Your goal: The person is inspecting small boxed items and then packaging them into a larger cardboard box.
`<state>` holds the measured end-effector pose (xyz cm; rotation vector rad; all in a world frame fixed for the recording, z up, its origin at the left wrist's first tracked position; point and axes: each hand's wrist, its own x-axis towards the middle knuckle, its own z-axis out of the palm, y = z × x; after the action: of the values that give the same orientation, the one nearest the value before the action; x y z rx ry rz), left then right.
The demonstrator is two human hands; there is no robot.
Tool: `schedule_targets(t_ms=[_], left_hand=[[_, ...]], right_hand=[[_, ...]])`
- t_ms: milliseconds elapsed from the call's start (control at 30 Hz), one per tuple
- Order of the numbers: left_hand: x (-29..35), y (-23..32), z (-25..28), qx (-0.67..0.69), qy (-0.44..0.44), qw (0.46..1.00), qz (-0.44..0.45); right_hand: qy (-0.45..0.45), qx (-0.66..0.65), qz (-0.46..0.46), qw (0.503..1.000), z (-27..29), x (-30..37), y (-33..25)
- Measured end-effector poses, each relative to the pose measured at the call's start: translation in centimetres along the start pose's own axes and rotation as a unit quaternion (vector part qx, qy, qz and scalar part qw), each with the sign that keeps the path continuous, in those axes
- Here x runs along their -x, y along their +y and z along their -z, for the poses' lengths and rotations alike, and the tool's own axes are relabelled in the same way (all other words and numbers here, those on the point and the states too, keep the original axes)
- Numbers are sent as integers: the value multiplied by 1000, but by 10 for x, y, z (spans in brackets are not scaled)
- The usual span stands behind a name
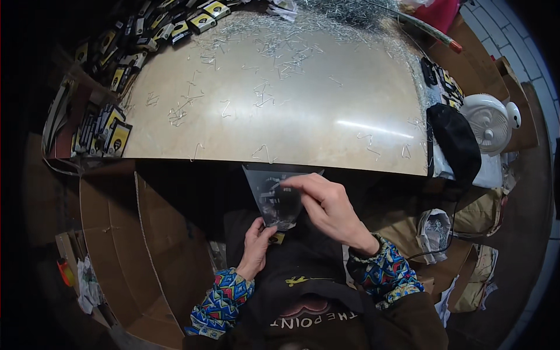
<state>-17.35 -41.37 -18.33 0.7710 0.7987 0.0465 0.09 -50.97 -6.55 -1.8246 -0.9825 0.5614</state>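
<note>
A: Where is the grey tray [252, 178]?
B: At the middle of the desk's [326, 128] near edge, in front of the person's body. It tapers, with its wide end by that edge and its narrow end toward the person.

A: What is in it?
B: Pale bits [269, 197], blurred; they may be bent wires.

A: And the hands?
B: The left hand [255, 249] is at the narrow end, fingers curled and thumb along it, with a small box [276, 238], yellow and black, just beside the thumb. I cannot tell which of the two it grips. The right hand [332, 209] is bent over the tray, fingertips above the bits; whether they pinch anything, I cannot tell.

A: Other containers?
B: More yellow and black boxes [181, 32] lie heaped at the desk's far left corner, and a row of upright boxes [118, 138] stands at its near left corner. I cannot see inside those. Below the near left corner is a big open carton [96, 201]. Below the near right corner, a white bag [436, 255] holds wires [436, 226].

A: Anything loose?
B: Bent wires [264, 96] lie scattered on the desk, thickest along its far edge. A black pouch [455, 135] lies at the right edge, beside a white fan [487, 125].
</note>
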Motion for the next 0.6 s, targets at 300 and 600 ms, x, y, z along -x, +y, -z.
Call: schedule_targets(t_ms=[300, 600], left_hand=[[-12, -32, 22, -558, 63, 759, -328], [28, 6, 14, -478, 45, 803, -354]], right_hand=[[-153, 207, 124, 958, -76, 40, 55], [-105, 59, 25, 992, -40, 29, 33]])
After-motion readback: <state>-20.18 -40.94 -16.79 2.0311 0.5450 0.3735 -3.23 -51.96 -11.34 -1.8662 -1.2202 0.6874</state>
